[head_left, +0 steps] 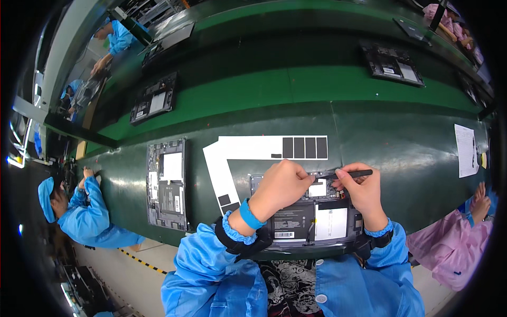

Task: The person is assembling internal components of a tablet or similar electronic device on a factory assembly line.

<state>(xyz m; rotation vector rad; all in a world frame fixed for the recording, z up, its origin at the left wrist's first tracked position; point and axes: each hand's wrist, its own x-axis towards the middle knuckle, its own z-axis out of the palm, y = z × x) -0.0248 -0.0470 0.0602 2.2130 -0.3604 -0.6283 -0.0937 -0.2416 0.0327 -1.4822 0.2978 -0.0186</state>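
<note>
An opened laptop base (296, 216) lies right before me, with a black battery, a white panel and a circuit board showing. Over its far edge, my right hand (360, 190) grips black tweezers (360, 173), whose tip points left toward the board. My left hand (282, 185) is closed in a pinch just above the board, close to the tweezers' tip. Whatever lies between its fingertips is too small to make out. Beyond the base, a white strip sheet (253, 147) carries several black rectangular pads (299, 148); a second white strip (215, 171) slants down beside my left wrist.
Another opened laptop base (168, 185) lies to the left on the green bench. More bases (154, 99) (392, 64) sit on the green line beyond. A printed sheet (466, 150) lies far right. Co-workers in blue (87, 211) and pink (441, 248) are on either side.
</note>
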